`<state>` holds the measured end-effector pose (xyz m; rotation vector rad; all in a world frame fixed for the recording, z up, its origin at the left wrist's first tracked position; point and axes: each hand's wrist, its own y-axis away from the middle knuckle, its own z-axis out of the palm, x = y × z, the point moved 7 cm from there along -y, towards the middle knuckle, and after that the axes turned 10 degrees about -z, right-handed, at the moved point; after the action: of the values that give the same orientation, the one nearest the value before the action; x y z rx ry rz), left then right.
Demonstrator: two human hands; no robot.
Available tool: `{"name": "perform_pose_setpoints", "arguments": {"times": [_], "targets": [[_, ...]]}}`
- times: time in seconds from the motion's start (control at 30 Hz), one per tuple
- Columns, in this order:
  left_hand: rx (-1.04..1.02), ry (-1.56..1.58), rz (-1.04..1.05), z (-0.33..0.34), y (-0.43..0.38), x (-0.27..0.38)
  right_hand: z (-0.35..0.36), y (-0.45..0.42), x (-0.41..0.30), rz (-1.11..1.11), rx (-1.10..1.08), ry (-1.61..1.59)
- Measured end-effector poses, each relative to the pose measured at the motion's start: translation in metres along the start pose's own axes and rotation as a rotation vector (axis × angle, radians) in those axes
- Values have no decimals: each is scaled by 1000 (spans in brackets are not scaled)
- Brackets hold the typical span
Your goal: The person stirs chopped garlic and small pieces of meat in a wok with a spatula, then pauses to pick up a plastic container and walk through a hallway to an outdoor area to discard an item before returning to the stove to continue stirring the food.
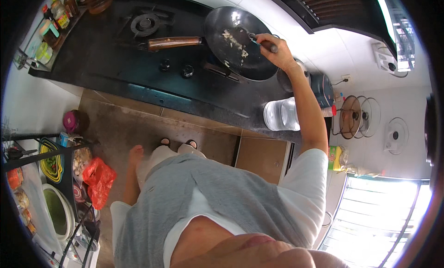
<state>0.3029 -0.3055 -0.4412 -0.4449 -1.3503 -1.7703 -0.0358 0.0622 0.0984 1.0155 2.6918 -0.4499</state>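
Note:
My right hand [277, 51] grips the dark handle of a cooking utensil [269, 46] over the right side of a black wok [258, 65]. Much of the utensil is covered by my fingers, so its kind is unclear. Small pale chopped pieces of food [233, 41] lie scattered across the inside of the wok. The wok's wooden handle [175, 42] points left over the black gas hob, with nobody holding it. My left hand [137, 151] hangs low at my side above the floor, away from the counter; its fingers are too small to make out.
A large clear plastic container [281, 113] stands under my right forearm on the counter. Behind that arm is a dark blue appliance [322, 89]. Left of the wok are a second burner [145, 24] and bottles [62, 16]. A rack [38, 157] with a red plastic bag [99, 181] stands lower left.

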Motion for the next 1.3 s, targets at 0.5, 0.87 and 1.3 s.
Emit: {"name": "perform_pose_setpoints", "arguments": {"times": [0.5, 0.87, 1.3], "targets": [[162, -446, -87, -17, 4, 2, -30, -1, 4, 2, -144, 224], [-11, 21, -136, -4, 9, 1, -7, -37, -12, 259, -167, -313], [247, -395, -217, -14, 14, 18, -30, 48, 78, 791, 645, -711]]}}
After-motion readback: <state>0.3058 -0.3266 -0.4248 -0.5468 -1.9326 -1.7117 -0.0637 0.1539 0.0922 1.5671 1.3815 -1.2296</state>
